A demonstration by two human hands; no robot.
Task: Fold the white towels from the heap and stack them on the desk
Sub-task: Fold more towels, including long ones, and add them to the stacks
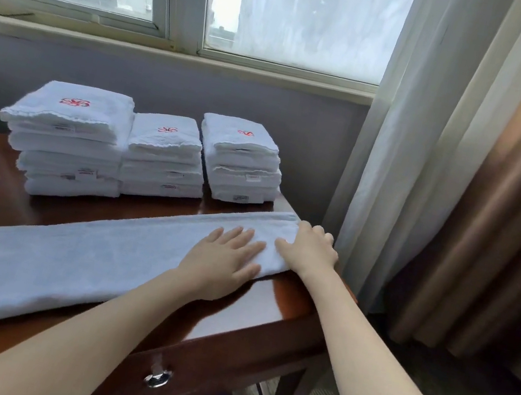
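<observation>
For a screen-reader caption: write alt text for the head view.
A person's left hand presses flat on a long folded white towel across a reddish-brown wooden desk; right hand grips its right end. Three stacks of folded white towels stand behind, below a window.

text: none legible | stacked towels [69,146]: red emblems [75,102], tags [86,174] seemingly blurred

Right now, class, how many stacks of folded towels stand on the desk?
3: left stack, middle stack and right stack, side by side at the back of the desk. None looks hidden.

Window [302,13], white sheer curtain [415,120], brown curtain [501,205]
</observation>
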